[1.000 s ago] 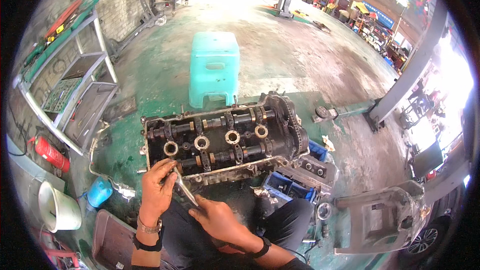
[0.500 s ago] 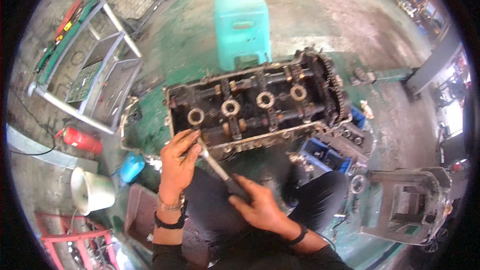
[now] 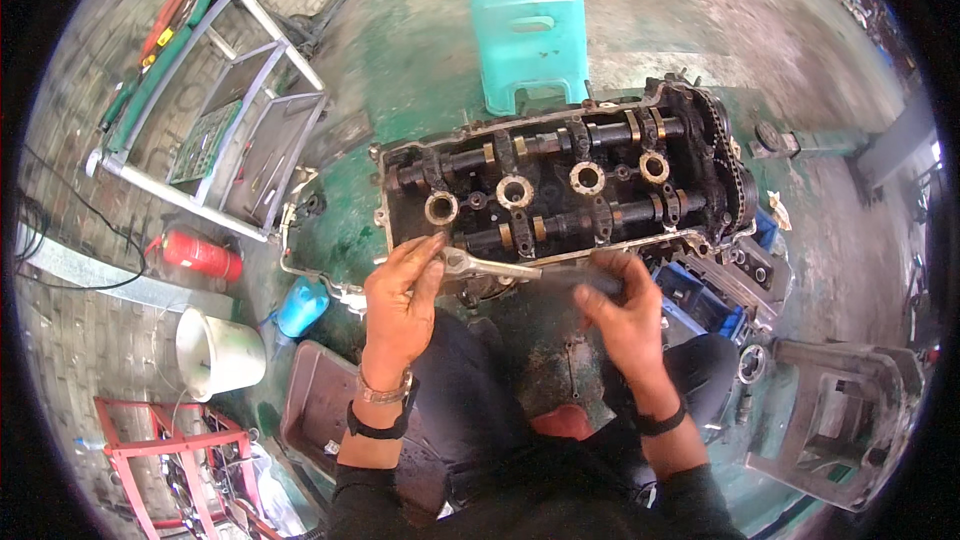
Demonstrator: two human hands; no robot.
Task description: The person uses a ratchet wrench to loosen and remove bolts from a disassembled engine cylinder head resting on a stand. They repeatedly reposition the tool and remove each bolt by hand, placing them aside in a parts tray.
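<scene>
A ratchet wrench (image 3: 500,268) lies across the near edge of an open engine cylinder head (image 3: 550,190) with two camshafts, several light ring-shaped openings and a chain at its right end. My right hand (image 3: 628,315) grips the wrench's dark handle, with motion blur around it. At the other end my left hand (image 3: 402,290) has its fingers closed by the ratchet's head, over the near left edge of the casting. What sits beneath those fingertips is hidden.
Beyond the engine part stands a turquoise stool (image 3: 530,35). A metal rack (image 3: 210,110), a red fire extinguisher (image 3: 200,254) and a white bucket (image 3: 220,350) are on the left. Right of my knees are a blue crate (image 3: 690,295) and a grey stool (image 3: 840,420).
My right hand has swung the wrench handle forward and to the right, from slanting toward me to nearly level along the casting's edge. My left hand stays by the ratchet's head. The whole view has shifted.
</scene>
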